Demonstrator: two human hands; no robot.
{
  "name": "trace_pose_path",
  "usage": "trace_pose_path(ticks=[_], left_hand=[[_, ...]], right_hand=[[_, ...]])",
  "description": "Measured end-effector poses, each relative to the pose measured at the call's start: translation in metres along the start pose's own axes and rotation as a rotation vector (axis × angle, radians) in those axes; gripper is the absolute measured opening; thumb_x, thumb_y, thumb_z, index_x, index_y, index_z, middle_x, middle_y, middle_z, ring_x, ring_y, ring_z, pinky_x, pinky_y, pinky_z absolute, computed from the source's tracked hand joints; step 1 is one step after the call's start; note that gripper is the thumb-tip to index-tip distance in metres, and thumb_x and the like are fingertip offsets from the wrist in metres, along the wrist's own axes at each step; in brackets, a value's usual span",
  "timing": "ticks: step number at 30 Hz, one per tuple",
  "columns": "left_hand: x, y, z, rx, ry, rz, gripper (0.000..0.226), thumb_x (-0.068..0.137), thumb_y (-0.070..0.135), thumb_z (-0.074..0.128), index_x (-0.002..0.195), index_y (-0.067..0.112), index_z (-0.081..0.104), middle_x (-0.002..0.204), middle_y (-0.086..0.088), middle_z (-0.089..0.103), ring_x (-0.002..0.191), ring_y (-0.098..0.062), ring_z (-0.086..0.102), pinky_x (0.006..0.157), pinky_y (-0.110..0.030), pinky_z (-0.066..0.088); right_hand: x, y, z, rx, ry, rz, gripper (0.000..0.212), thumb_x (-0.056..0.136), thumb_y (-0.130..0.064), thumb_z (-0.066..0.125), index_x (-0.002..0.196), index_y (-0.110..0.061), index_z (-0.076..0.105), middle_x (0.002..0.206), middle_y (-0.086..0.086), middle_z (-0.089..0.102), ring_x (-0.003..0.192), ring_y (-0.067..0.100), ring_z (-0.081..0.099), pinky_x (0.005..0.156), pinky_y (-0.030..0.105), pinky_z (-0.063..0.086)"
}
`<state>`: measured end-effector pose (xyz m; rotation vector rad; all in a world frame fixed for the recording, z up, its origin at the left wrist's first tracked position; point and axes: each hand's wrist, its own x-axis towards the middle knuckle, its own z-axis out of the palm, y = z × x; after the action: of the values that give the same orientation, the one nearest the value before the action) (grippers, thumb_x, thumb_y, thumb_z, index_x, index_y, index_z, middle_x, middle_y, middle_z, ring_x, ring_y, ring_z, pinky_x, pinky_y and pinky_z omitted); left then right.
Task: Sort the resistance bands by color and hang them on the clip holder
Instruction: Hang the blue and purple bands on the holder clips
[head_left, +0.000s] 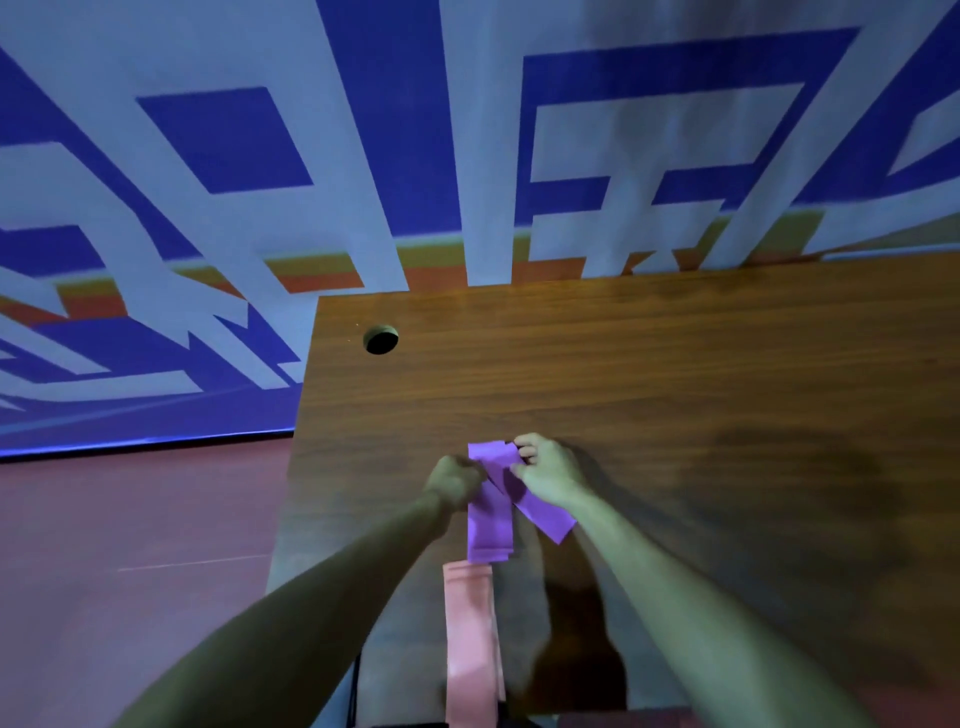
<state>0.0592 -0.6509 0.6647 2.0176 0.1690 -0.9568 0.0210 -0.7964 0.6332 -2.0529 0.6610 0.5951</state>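
Left hand (457, 480) and right hand (545, 475) both pinch purple bands (491, 525) above the surface (675, 364); a pink band (470, 644) lies nearer.

Place: an indoor room with an office-style desk; its exact kind cannot be told.
Desk: brown wood-grain laminate tabletop (675, 364) with a round cable hole (381, 340).
Wall: large blue-and-white printed banner (249, 156), with an orange stripe (431, 273) low down.
Floor: plain reddish-brown floor (130, 519).

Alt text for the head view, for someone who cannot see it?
The left hand and right hand pinch purple bands over a wooden table. A pink band lies nearer the person; a blue-and-white banner stands behind.
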Motion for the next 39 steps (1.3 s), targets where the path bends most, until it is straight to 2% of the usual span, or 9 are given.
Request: trace_pose_path(ticks=[3,6,11,18,23,26,30,34,39], left_hand=[[0.000,-0.009,0.004,-0.104,0.070,0.008,0.014,0.082,0.009,0.052,0.075,0.007,0.064,0.076,-0.012,0.053,0.073,-0.021,0.045,0.065,-0.034,0.039],[0.001,-0.013,0.002,-0.149,0.106,0.007,0.026,0.090,0.007,0.053,0.065,0.009,0.061,0.070,-0.012,0.055,0.067,-0.021,0.047,0.062,-0.034,0.041],[-0.009,0.002,-0.011,-0.164,0.142,0.121,0.034,0.089,0.023,0.063,0.057,0.014,0.059,0.060,-0.006,0.059,0.062,-0.019,0.052,0.065,-0.029,0.044],[-0.042,0.048,-0.028,-0.156,0.209,0.340,0.016,0.086,0.018,0.069,0.071,0.015,0.064,0.069,0.004,0.063,0.067,-0.011,0.055,0.064,-0.025,0.044],[-0.085,0.100,-0.045,-0.044,0.179,0.556,0.016,0.090,0.015,0.063,0.074,0.012,0.064,0.071,0.002,0.064,0.069,-0.010,0.058,0.071,-0.027,0.045],[-0.112,0.138,-0.058,0.075,0.116,0.662,0.013,0.093,0.017,0.058,0.081,0.016,0.063,0.082,0.003,0.065,0.078,-0.010,0.058,0.072,-0.025,0.045],[-0.142,0.187,-0.078,0.247,-0.009,0.821,0.011,0.094,0.017,0.056,0.086,0.021,0.061,0.091,0.003,0.064,0.091,-0.016,0.060,0.082,-0.030,0.048],[-0.175,0.235,-0.093,0.426,-0.038,0.988,0.007,0.095,0.022,0.056,0.089,0.025,0.060,0.088,0.008,0.063,0.083,-0.008,0.058,0.078,-0.026,0.048],[-0.218,0.292,-0.106,0.439,-0.034,1.120,0.012,0.092,0.023,0.062,0.096,0.013,0.067,0.089,-0.001,0.069,0.081,-0.007,0.060,0.078,-0.027,0.050]], right_hand=[[-0.005,0.000,0.004,0.050,0.137,-0.050,0.032,0.087,-0.009,0.060,0.118,-0.011,0.063,0.111,0.010,0.069,0.106,0.025,0.062,0.087,0.026,0.045],[-0.012,-0.002,0.003,0.076,0.173,-0.086,0.038,0.089,-0.010,0.061,0.126,-0.013,0.057,0.109,0.009,0.070,0.106,0.024,0.062,0.083,0.022,0.041],[-0.028,-0.009,-0.013,0.220,0.159,-0.130,0.023,0.091,-0.008,0.059,0.114,-0.007,0.063,0.081,0.004,0.067,0.056,0.009,0.060,0.055,0.012,0.045],[-0.075,-0.046,-0.068,0.262,0.091,-0.277,0.010,0.088,-0.001,0.060,0.096,-0.002,0.066,0.064,0.001,0.065,0.040,0.004,0.052,0.047,0.015,0.042],[-0.120,-0.076,-0.111,0.175,0.075,-0.431,0.011,0.085,-0.004,0.067,0.095,0.000,0.069,0.063,0.001,0.063,0.047,0.005,0.057,0.054,0.017,0.046],[-0.148,-0.097,-0.139,0.053,0.111,-0.522,0.008,0.090,-0.017,0.063,0.089,-0.018,0.071,0.076,-0.006,0.069,0.057,0.005,0.061,0.063,0.018,0.049],[-0.175,-0.122,-0.171,-0.009,0.277,-0.640,0.012,0.093,-0.020,0.060,0.086,-0.023,0.070,0.078,-0.010,0.067,0.067,0.001,0.060,0.064,0.016,0.047],[-0.185,-0.144,-0.200,0.078,0.452,-0.720,0.013,0.092,-0.021,0.061,0.103,-0.021,0.068,0.095,-0.009,0.067,0.090,0.005,0.061,0.080,0.021,0.050],[-0.209,-0.177,-0.236,0.310,0.241,-0.872,0.024,0.096,-0.010,0.052,0.116,-0.015,0.064,0.109,0.000,0.069,0.101,0.011,0.065,0.087,0.021,0.052]])
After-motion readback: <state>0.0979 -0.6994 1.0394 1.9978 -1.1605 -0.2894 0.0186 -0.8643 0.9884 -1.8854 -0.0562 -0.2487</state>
